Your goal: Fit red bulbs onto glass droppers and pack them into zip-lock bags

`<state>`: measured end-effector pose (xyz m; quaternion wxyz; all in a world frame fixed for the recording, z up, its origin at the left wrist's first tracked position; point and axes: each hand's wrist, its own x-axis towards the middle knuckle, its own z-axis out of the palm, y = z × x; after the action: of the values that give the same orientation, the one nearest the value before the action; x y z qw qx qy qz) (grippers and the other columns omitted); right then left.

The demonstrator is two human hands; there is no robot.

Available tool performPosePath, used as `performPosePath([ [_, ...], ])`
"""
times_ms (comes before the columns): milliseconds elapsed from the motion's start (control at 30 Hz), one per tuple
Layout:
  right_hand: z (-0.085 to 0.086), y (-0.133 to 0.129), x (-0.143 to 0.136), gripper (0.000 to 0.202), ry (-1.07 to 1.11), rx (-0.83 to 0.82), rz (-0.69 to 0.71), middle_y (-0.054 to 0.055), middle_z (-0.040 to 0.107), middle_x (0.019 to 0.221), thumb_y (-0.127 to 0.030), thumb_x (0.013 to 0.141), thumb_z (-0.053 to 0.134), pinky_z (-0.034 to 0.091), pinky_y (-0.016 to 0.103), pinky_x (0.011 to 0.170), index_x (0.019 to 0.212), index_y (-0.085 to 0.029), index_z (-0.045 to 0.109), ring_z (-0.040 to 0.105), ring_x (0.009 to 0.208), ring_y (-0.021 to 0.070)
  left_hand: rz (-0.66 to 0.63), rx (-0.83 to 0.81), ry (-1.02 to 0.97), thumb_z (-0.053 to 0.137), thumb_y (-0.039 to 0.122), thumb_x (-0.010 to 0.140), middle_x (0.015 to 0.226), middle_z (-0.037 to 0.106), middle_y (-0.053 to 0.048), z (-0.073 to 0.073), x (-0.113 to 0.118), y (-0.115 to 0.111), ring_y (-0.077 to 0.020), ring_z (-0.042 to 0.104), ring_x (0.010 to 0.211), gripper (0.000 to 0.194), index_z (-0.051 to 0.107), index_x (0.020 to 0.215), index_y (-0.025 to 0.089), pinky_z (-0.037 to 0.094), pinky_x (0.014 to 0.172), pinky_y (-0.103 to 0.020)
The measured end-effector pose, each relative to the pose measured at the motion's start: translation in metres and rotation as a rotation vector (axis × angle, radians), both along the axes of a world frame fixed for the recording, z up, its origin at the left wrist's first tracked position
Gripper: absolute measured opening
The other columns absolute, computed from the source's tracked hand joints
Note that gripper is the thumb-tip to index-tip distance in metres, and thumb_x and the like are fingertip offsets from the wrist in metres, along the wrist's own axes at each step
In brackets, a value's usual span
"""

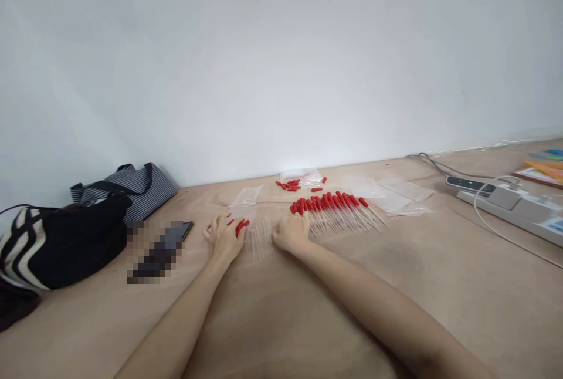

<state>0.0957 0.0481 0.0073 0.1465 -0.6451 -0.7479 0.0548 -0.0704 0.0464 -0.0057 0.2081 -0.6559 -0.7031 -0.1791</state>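
Several red rubber bulbs [242, 225] lie at the fingers of my left hand [223, 238], which rests on the table with its fingers apart. Between my hands are several thin clear tubes [259, 243] lying side by side. My right hand [292, 231] is just right of these tubes, at the left end of a row of clear droppers with red bulbs [332, 203]. Its fingers curl downward, and what they may hold is hidden. More loose red bulbs [291, 185] are scattered near the wall, beside a clear plastic bag [311, 176].
Clear plastic bags [398, 196] lie beyond the dropper row, and another [246, 197] is behind my left hand. At left are a dark phone [162, 253], a black cloth item [83, 244] and a striped bag [145, 194]. A power strip [512, 206] with cables sits at right.
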Motion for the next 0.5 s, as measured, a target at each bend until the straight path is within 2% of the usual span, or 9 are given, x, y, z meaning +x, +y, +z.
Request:
performPosePath([
  [133, 0.003, 0.000, -0.003, 0.024, 0.007, -0.020, 0.015, 0.014, 0.066, 0.084, -0.027, 0.073, 0.047, 0.024, 0.039, 0.085, 0.076, -0.014, 0.068, 0.057, 0.084, 0.0240, 0.075, -0.018, -0.004, 0.053, 0.040, 0.074, 0.100, 0.055, -0.011, 0.005, 0.003, -0.004, -0.0280, 0.042, 0.097, 0.031, 0.060, 0.094, 0.018, 0.027, 0.080, -0.040],
  [233, 0.004, -0.003, -0.007, 0.033, 0.032, -0.001, 0.014, 0.014, 0.066, 0.088, -0.033, 0.079, 0.041, 0.025, 0.040, 0.086, 0.081, -0.015, 0.068, 0.057, 0.087, 0.0243, 0.118, -0.050, 0.001, 0.052, 0.046, 0.072, 0.092, 0.055, -0.011, 0.008, 0.005, -0.010, -0.0291, 0.043, 0.093, 0.032, 0.061, 0.084, 0.017, 0.028, 0.075, -0.039],
  [367, 0.003, -0.003, -0.016, 0.037, 0.079, -0.024, 0.009, 0.014, 0.066, 0.090, -0.042, 0.076, 0.044, 0.023, 0.042, 0.089, 0.083, -0.015, 0.067, 0.058, 0.086, 0.0245, 0.132, -0.074, 0.001, 0.052, 0.043, 0.072, 0.088, 0.056, -0.010, 0.009, 0.002, -0.014, -0.0284, 0.043, 0.093, 0.025, 0.062, 0.070, 0.020, 0.028, 0.075, -0.040],
  [500, 0.002, 0.000, -0.021, 0.031, 0.132, -0.081, -0.006, 0.013, 0.067, 0.087, -0.037, 0.074, 0.047, 0.024, 0.041, 0.090, 0.084, -0.016, 0.067, 0.059, 0.084, 0.0239, 0.132, -0.055, -0.007, 0.051, 0.040, 0.072, 0.086, 0.057, -0.010, 0.012, 0.000, -0.016, -0.0280, 0.044, 0.093, 0.023, 0.063, 0.066, 0.021, 0.027, 0.076, -0.040],
])
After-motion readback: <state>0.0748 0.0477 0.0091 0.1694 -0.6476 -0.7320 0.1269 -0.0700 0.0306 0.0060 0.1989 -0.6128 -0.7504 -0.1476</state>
